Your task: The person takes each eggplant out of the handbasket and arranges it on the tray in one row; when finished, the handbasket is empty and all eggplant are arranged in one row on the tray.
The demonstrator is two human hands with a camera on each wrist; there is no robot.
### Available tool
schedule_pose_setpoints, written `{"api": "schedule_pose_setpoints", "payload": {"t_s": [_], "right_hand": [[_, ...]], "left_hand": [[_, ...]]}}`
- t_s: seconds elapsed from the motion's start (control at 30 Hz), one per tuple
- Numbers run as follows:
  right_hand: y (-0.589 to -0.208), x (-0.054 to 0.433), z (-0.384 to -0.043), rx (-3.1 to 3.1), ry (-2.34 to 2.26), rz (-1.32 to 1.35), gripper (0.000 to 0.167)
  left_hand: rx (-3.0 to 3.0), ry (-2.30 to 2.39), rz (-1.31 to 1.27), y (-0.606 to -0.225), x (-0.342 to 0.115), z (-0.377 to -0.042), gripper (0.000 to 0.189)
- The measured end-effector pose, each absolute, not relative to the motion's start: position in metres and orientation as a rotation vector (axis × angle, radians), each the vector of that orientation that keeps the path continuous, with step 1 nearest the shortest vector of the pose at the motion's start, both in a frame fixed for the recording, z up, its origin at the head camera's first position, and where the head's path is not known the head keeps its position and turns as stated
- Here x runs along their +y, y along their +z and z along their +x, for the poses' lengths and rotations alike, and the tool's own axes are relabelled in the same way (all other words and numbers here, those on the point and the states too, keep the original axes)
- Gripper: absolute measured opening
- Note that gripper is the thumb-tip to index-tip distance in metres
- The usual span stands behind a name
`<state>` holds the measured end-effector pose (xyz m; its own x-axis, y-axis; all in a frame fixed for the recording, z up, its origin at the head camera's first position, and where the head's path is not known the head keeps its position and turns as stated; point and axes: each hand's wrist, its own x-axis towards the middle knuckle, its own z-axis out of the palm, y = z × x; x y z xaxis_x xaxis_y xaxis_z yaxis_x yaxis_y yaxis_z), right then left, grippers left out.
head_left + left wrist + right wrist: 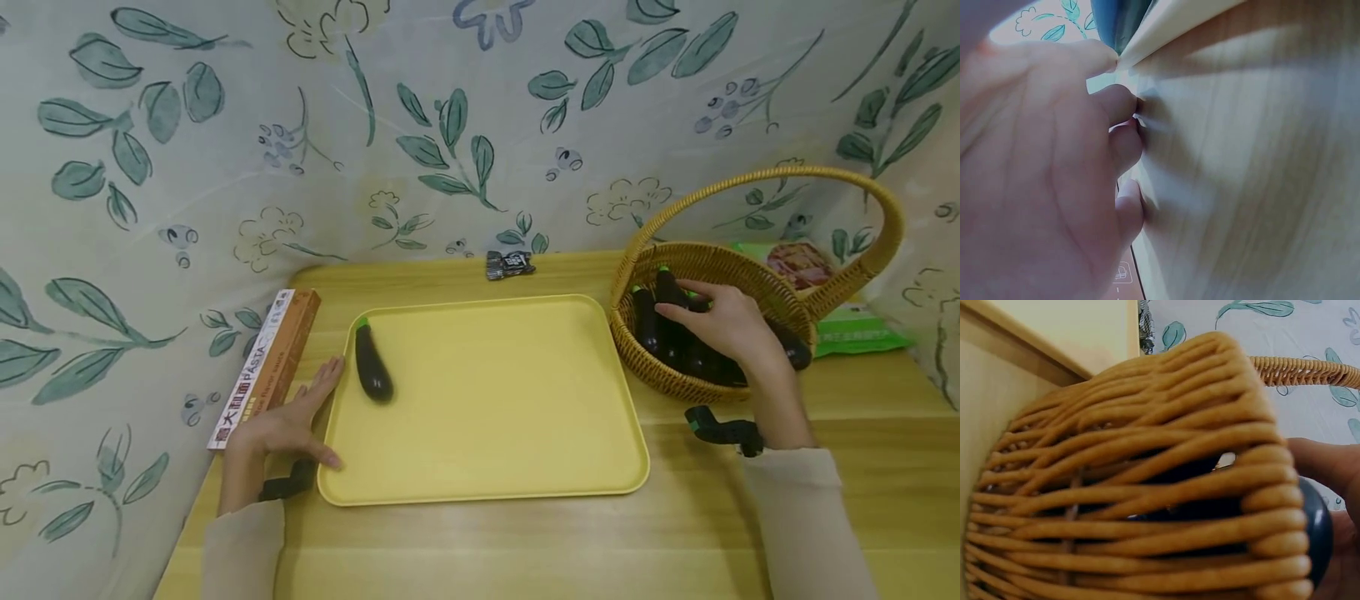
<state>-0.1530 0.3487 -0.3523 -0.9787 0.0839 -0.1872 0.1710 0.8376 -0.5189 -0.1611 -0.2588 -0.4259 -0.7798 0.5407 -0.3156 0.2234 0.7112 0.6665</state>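
Note:
A yellow tray (487, 400) lies on the wooden table, with one dark eggplant (372, 367) near its upper left corner. My left hand (288, 425) spreads its thumb and fingers along the tray's left edge; in the left wrist view the fingertips (1127, 147) rest low by the tabletop. At the right stands a wicker basket (660, 367) holding several eggplants. Reaching over its rim, my right hand (723, 321) pinches an eggplant (667, 286) between thumb and fingers, still inside the basket. Basket weave (1147, 487) hides most of that grip in the right wrist view.
A pasta box (262, 358) lies left of the tray, beside my left hand. A small black packet (510, 265) sits behind the tray. The basket's tall handle (780, 173) arches above its contents, and a green package (862, 333) lies behind the basket. Floral cloth hangs behind.

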Motion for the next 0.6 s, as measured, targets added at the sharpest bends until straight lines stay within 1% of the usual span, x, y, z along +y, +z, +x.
{"api": "schedule_pose_setpoints", "payload": {"t_s": [0.3, 0.6], "right_hand": [[-0.3585, 0.3513, -0.1571, 2.882, -0.837, 0.228, 0.083], [-0.357, 0.3507, -0.155, 2.885, -0.907, 0.213, 0.069]], "left_hand": [[2.416, 0.851, 0.562, -0.4257, -0.2582, -0.1617, 0.155], [2.414, 0.857, 0.572, -0.4253, -0.2583, -0.162, 0.155]]}}
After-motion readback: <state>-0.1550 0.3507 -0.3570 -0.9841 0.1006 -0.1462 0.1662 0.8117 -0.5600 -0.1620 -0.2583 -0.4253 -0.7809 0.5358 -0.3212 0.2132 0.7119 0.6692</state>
